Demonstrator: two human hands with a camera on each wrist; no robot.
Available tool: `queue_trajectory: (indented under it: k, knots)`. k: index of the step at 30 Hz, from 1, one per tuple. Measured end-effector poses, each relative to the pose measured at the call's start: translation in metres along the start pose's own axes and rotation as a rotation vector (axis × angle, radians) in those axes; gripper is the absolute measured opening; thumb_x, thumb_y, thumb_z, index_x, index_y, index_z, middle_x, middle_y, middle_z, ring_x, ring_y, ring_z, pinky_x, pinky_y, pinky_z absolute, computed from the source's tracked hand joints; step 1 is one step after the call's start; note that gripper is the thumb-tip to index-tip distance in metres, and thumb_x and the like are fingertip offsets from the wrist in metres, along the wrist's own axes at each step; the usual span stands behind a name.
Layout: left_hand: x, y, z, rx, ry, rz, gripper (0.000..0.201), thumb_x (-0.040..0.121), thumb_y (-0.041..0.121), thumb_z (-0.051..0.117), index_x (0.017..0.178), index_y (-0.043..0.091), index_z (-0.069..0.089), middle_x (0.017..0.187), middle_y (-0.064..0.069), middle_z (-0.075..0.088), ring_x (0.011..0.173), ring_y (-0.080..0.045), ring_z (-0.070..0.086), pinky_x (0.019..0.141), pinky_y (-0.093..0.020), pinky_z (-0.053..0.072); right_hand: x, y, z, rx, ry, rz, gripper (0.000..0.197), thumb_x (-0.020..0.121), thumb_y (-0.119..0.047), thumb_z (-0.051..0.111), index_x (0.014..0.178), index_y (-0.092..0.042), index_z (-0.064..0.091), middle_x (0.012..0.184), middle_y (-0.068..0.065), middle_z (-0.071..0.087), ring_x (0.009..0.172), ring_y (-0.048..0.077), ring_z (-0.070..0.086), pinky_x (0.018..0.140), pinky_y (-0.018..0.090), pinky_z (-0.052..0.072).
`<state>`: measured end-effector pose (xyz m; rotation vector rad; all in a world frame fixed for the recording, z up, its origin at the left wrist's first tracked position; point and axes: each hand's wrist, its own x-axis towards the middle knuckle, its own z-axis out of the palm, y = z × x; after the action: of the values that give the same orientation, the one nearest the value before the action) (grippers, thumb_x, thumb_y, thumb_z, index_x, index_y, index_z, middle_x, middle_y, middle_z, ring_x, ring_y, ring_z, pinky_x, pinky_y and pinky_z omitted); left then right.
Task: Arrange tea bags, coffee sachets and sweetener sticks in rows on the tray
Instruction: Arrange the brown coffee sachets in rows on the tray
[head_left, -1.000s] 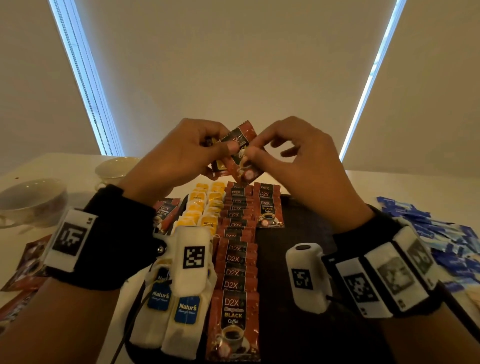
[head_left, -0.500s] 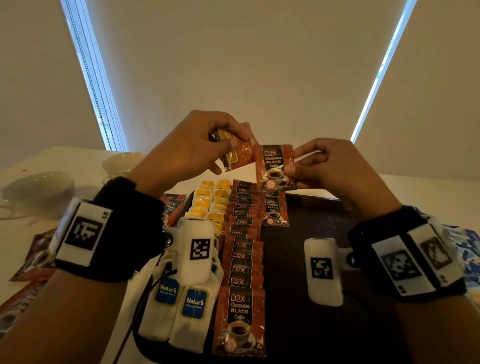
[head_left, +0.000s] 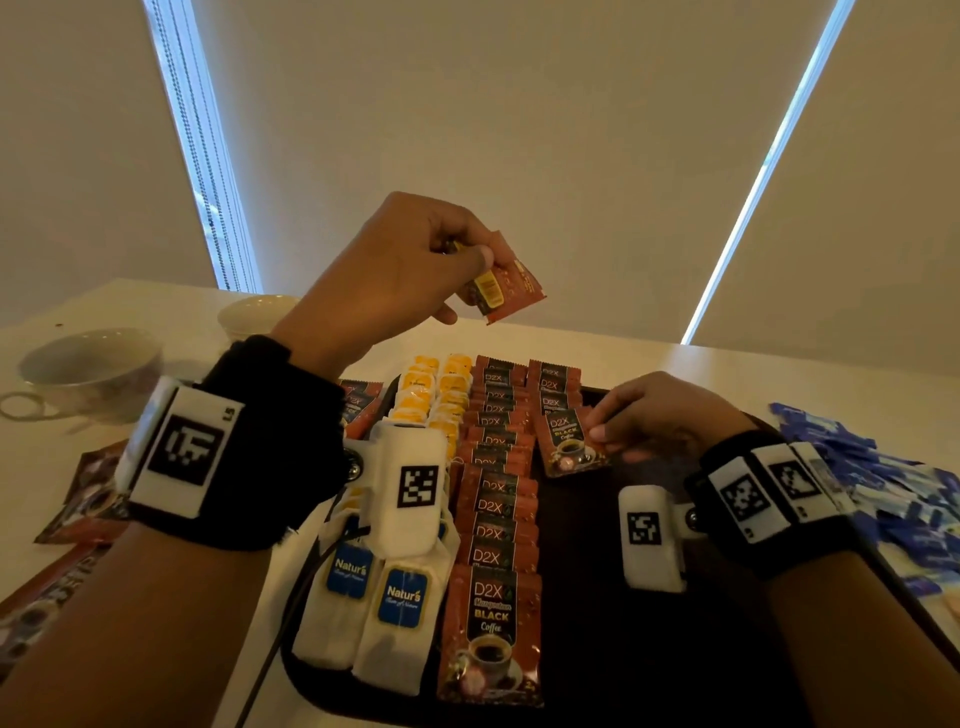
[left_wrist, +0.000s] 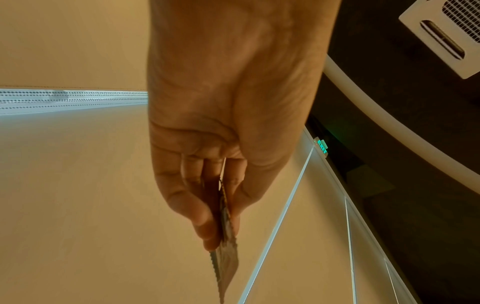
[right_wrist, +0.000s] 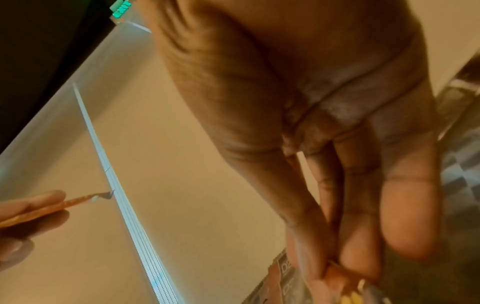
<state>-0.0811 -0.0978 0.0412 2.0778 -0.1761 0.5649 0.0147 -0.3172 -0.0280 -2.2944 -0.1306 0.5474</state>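
Coffee sachet (head_left: 569, 441): flat, glossy, serrated-edged rectangle.

Glossy foil coffee sachets (head_left: 491, 631), matt tray (head_left: 623, 649)

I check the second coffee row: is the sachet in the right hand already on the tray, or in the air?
Cannot tell for certain. The right hand pinches the coffee sachet low over the tray.

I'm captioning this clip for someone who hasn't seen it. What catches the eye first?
The dark tray striped with rows: white tea bags at its left edge, then red D2X coffee sachets. The right hand is pinching a coffee sachet low over the short second row, while the left hand holds more sachets up above the tray.
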Motion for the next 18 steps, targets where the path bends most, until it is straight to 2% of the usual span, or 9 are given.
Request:
queue_trajectory:
  k: [3,6,10,12,15,18]
  knots:
    - [-0.0001,-0.0005,-0.0005,0.015,-0.005,-0.008,0.018,0.095,0.019,0.053,0.101,0.022,0.069,0.093,0.006,0.064,0.082,-0.014,0.064,0.055,-0.014,0.054,0.0033,0.001,0.0013,0.029,-0.021,0.024,0.009,0.083,0.0,0.064,0.089,-0.006,0.068,0.081,0.006,0.069,0.075,0.014,0.063,0.06,0.024,0.049]
    - [-0.0002,-0.0011,-0.0009,0.027,-0.015,-0.012,0.018,0.095,0.018,0.053,0.102,0.02,0.069,0.091,0.007,0.064,0.08,-0.013,0.064,0.054,-0.014,0.053,0.0056,0.0018,0.0021,0.05,-0.041,0.032,0.011,0.082,-0.005,0.067,0.094,-0.005,0.069,0.08,0.005,0.07,0.074,0.014,0.064,0.065,0.025,0.053]
    - [-0.0006,-0.0004,-0.0005,0.025,-0.037,-0.018,0.015,0.094,0.018,0.054,0.097,0.021,0.069,0.087,0.012,0.063,0.078,-0.012,0.065,0.052,-0.012,0.051,0.0038,0.001,0.0021,-0.012,-0.07,0.001,0.01,0.083,-0.011,0.068,0.092,-0.012,0.068,0.085,0.005,0.069,0.075,0.014,0.063,0.06,0.022,0.051]
    - [-0.0009,-0.0001,0.0002,0.03,-0.038,-0.021,0.016,0.094,0.018,0.054,0.099,0.019,0.069,0.087,0.013,0.062,0.079,-0.011,0.064,0.052,-0.011,0.05,0.0032,-0.0002,0.0014,-0.06,-0.062,-0.029,0.011,0.083,-0.013,0.068,0.095,-0.013,0.068,0.09,0.004,0.068,0.078,0.015,0.061,0.06,0.023,0.049]
    - [-0.0005,0.0003,0.0019,0.05,-0.049,-0.031,0.021,0.095,0.016,0.052,0.107,0.02,0.068,0.093,0.011,0.061,0.08,-0.011,0.063,0.052,-0.011,0.05,0.0013,-0.0015,0.003,-0.129,-0.078,-0.055,0.012,0.084,-0.019,0.068,0.095,-0.016,0.068,0.091,0.001,0.066,0.078,0.014,0.058,0.061,0.024,0.046]
    - [-0.0011,0.0007,0.0027,0.067,-0.129,-0.043,0.031,0.092,0.006,0.053,0.116,0.023,0.064,0.109,0.004,0.061,0.088,-0.014,0.064,0.057,-0.014,0.053,-0.0013,-0.0026,0.0032,-0.2,-0.089,-0.059,0.007,0.083,-0.024,0.068,0.09,-0.021,0.068,0.094,-0.001,0.066,0.081,0.014,0.058,0.066,0.027,0.046]
